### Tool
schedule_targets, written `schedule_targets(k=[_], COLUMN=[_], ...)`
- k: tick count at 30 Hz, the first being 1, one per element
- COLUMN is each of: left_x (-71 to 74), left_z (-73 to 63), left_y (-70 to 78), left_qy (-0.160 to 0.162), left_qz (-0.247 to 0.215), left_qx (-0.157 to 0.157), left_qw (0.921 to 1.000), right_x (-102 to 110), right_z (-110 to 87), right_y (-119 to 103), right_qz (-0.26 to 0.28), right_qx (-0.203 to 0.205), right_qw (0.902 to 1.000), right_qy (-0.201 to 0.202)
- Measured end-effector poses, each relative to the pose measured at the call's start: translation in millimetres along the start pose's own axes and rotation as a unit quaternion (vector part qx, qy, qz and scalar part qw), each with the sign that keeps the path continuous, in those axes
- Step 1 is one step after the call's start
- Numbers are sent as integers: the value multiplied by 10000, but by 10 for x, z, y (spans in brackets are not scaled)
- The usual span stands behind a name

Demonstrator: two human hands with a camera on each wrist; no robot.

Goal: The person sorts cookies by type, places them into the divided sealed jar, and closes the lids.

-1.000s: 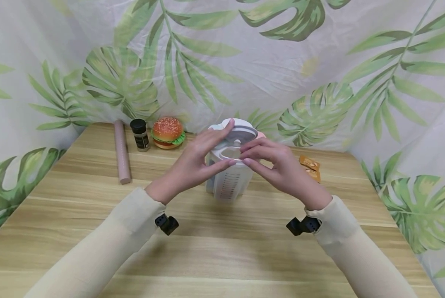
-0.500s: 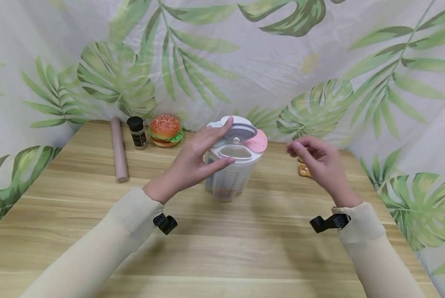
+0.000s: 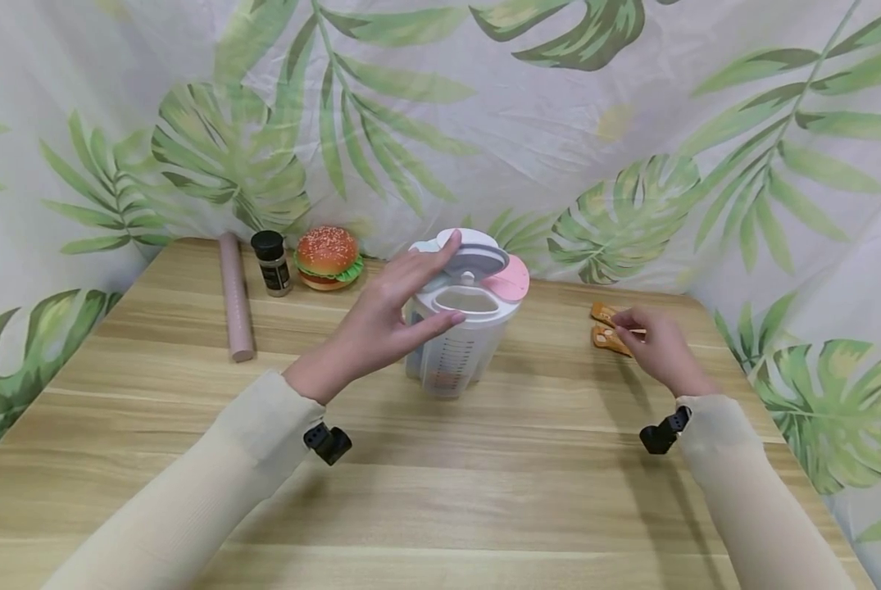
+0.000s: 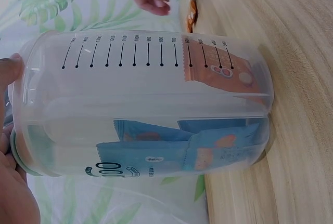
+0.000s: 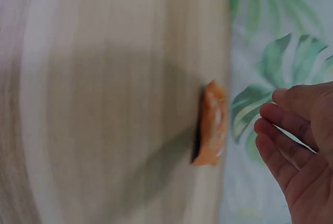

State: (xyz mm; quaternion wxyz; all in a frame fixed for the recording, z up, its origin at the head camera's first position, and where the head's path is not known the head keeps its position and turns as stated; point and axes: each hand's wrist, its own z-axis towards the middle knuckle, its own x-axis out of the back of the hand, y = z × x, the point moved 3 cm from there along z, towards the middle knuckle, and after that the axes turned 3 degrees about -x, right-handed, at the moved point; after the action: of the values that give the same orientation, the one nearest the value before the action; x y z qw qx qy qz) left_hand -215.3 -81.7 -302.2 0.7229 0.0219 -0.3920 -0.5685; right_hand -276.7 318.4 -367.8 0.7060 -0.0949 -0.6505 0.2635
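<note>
Head: left grip (image 3: 392,315) wide across the jar's (image 3: 458,352) top, flap (image 3: 479,261) up — right grip (image 3: 657,344) narrow, just beside orange packets (image 3: 609,339) on the surface (image 3: 440,492) | Left wrist: I see blue packets (image 4: 182,143), a pink packet (image 4: 218,70) inside the jar | Right wrist: fingers (image 5: 283,148) loosely bent — near one orange packet

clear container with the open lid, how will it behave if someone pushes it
The clear container looks tall, so a high push might tip it. Its see-through wall suggests plastic, probably light for its size. Packets inside leave space above, so they may slide.
</note>
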Motion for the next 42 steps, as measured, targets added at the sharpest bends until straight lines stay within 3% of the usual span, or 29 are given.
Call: schedule_targets(k=[5,10,27,42], left_x=[5,10,20,13], left_z=[-10,-5,-9,-11], left_y=[7,13,17,9], left_qy=[-2,-2,10,27], left_qz=[8,9,3,25], left_qx=[5,-14,-31,-37], left_qw=[10000,10000,10000,10000], right_x=[-167,-258,-331,-282], right_z=[55,82,101,94], right_y=[201,250,345,342], right_qz=[-291,-638,-639,-518], right_qx=[60,57,-17,-477], right_qw=[9991,9965,9973,9933], right_qy=[-311,-529,-370,-914])
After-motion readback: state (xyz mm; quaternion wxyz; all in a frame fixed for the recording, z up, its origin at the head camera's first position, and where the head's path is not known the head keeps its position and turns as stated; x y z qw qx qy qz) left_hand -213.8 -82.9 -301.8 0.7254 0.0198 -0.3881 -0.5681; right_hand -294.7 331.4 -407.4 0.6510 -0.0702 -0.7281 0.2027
